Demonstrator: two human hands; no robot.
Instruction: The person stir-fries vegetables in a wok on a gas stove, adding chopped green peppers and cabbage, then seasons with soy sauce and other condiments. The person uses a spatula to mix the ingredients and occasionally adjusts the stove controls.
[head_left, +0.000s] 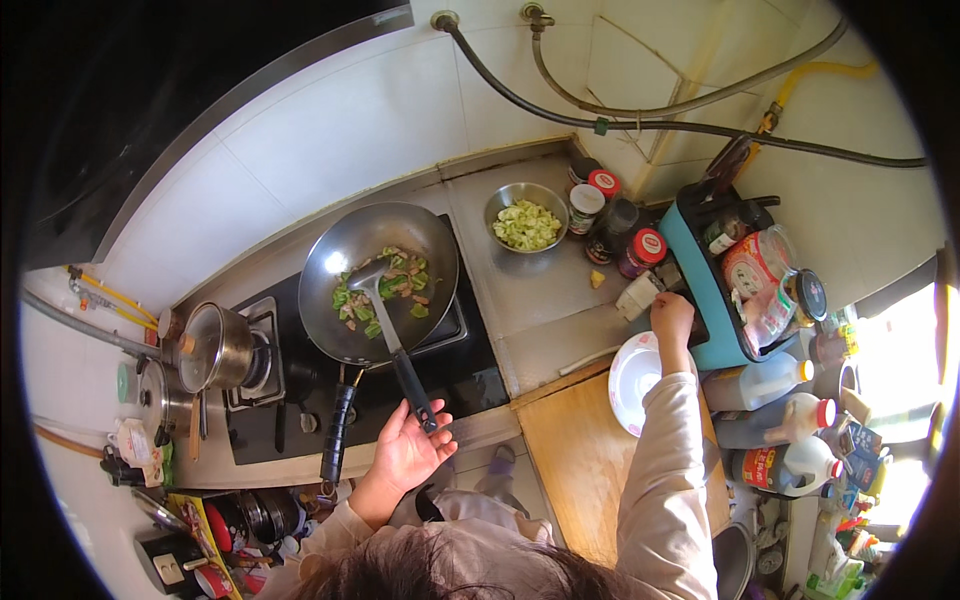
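Observation:
My left hand (409, 450) is palm up with its fingers apart, right under the handle end of a spatula (405, 375). The spatula's metal head lies in a wok (322, 300) on the gas hob, among green pepper pieces and bits of meat (405, 281). Reaching to the right, my right hand (673, 322) has its fingers curled beside a small whitish box (639, 295), near a turquoise rack (694, 277). Whether those fingers pinch anything is hidden. Below that forearm, a white bowl (628, 382) stands on a wooden board (577, 450).
A metal bowl of chopped pale green vegetable (526, 225) sits behind the counter's middle, beside several jars (586, 206). Large bottles (780, 420) line the right side. A lidded pot (217, 349) occupies the left burner. The wok handle (339, 431) projects past the hob's front.

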